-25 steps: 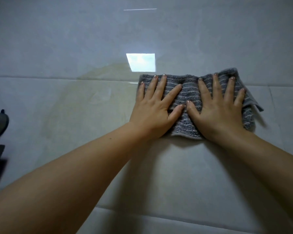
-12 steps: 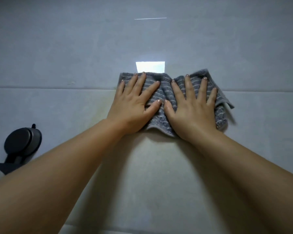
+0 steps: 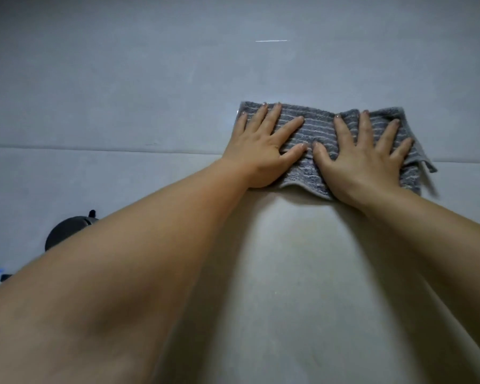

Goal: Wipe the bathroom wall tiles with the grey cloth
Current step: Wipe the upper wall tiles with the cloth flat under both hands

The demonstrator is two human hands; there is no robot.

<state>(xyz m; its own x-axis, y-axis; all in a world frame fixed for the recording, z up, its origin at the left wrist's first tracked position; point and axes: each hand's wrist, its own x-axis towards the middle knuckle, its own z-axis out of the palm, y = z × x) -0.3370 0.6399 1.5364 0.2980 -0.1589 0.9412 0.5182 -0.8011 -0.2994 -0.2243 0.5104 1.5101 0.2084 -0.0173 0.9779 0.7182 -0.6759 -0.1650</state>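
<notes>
Against the pale grey glossy wall tiles [image 3: 122,92], right of centre in the head view, a folded dark grey terry cloth with thin pale stripes [image 3: 319,128] lies flat across the horizontal joint [image 3: 67,147] between two tile rows. Its right corner droops loose below the rest. Both hands press on it side by side, thumbs nearly touching. The left hand [image 3: 261,151] covers the cloth's left half with fingers straight and spread, and the right hand [image 3: 363,162] lies the same way on the right half. Neither hand curls round the fabric. Bare forearms reach in from the lower corners. Above the cloth, a thin bright streak [image 3: 270,40] glints on the tile. Far left, a round black object [image 3: 64,231] shows behind the left forearm.
</notes>
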